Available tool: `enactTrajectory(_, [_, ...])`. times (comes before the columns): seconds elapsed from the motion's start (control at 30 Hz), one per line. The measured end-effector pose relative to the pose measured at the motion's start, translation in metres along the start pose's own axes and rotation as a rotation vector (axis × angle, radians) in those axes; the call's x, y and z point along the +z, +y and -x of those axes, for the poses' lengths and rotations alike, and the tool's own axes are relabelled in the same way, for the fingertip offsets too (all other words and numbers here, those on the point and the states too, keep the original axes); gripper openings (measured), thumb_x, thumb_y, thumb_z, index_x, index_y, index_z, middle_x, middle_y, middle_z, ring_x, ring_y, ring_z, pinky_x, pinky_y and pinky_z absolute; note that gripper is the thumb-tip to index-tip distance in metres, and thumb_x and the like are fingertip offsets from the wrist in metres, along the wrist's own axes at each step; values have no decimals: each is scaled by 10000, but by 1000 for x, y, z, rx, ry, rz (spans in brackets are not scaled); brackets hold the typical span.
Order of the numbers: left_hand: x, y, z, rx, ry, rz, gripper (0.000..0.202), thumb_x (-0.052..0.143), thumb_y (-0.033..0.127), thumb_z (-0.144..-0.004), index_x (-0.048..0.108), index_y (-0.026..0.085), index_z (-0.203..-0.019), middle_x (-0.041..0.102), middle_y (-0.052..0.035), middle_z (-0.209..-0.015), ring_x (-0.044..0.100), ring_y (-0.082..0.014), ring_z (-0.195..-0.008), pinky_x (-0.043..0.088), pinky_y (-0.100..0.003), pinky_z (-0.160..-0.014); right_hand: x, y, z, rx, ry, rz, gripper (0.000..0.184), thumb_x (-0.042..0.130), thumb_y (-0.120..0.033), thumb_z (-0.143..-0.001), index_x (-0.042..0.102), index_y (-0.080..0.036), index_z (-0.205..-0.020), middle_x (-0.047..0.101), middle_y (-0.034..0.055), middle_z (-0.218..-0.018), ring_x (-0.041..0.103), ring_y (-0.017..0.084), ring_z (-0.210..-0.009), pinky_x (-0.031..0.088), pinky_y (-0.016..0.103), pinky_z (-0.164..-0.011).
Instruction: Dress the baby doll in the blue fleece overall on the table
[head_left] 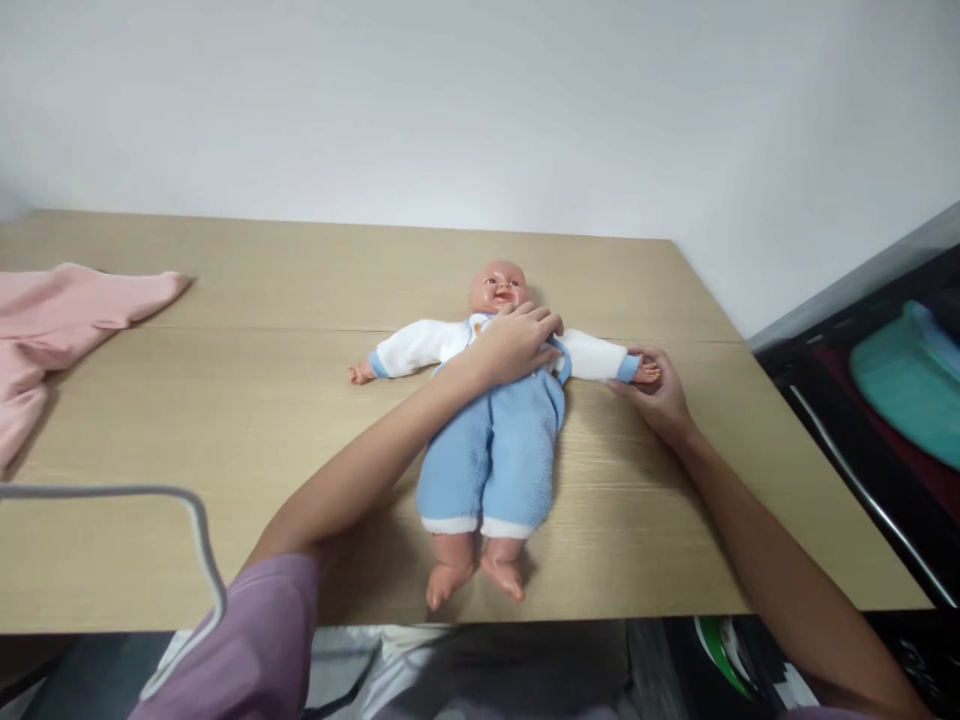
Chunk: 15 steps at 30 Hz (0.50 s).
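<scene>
Plastic baby doll in white-and-blue knit lies head-away on the pale wooden surface; our left hand rests released on its chest, while the grip of our right hand pinches its wrist.

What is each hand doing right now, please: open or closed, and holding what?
Left hand: open, resting flat on the doll, on its chest.
Right hand: closed around the doll's hand.

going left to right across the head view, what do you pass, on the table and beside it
pink cloth → doll, with the left hand on its chest → right hand at the doll's cuff → teal fabric at far right
</scene>
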<state>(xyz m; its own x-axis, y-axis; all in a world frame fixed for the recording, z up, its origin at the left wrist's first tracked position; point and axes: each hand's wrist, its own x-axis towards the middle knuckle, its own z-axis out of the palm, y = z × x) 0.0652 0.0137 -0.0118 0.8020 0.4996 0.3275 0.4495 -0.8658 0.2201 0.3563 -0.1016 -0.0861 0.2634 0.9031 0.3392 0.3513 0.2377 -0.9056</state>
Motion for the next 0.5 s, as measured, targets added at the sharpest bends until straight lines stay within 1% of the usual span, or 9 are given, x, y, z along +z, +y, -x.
enactTrajectory(0.07, [5, -2, 1, -8, 3, -4, 242, 643, 373, -1132, 745, 194, -1258, 793, -169, -1245, 661, -378, -1219, 480, -508, -1094, 6, -1, 2, 25, 15, -59, 783, 1084, -646, -626, 673, -301, -1196, 773, 89, -1219, 771, 316, -1119, 688, 483, -994])
enactTrajectory(0.17, [11, -5, 6, 1, 54, 33, 318, 570, 443, -1180, 741, 187, -1258, 779, -174, -1247, 659, -364, -1208, 485, -491, -1090, 16, -4, 1, 32, 45, -148, 756, 1078, -584, -637, 628, -300, -1173, 727, 61, -1182, 743, 285, -1097, 668, 475, -1031])
enactTrajectory(0.27, [13, -4, 11, 91, 101, 84, 413, 452, 499, -1226, 729, 207, -1317, 761, -169, -1278, 674, -335, -1192, 497, -467, -1081, 29, -11, -9, -1, 63, -184, 638, 1041, -527, -716, 525, -308, -1020, 637, 17, -1059, 698, 256, -1051, 654, 437, -1001])
enactTrajectory(0.33, [12, -2, 14, 162, 126, 102, 466, 392, 519, -1242, 730, 213, -1341, 764, -167, -1278, 685, -322, -1186, 506, -458, -1076, 42, -19, -17, -36, 63, -187, 613, 1016, -511, -758, 485, -309, -990, 614, 20, -1048, 688, 262, -1074, 651, 424, -979])
enactTrajectory(0.43, [8, -1, 20, 224, 184, 137, 526, 341, 542, -1249, 743, 219, -1352, 773, -173, -1274, 702, -312, -1197, 526, -457, -1076, 64, -31, -22, -108, 60, -183, 559, 981, -500, -782, 553, -311, -1087, 664, 53, -1120, 718, 287, -1085, 668, 452, -940])
enactTrajectory(0.5, [6, -2, 25, 233, 199, 154, 539, 328, 553, -1245, 757, 247, -1358, 775, -173, -1283, 707, -310, -1194, 538, -469, -1083, 78, -34, -20, -188, 16, -137, 491, 943, -450, -806, 597, -317, -1127, 689, 68, -1140, 736, 303, -1069, 679, 482, -920])
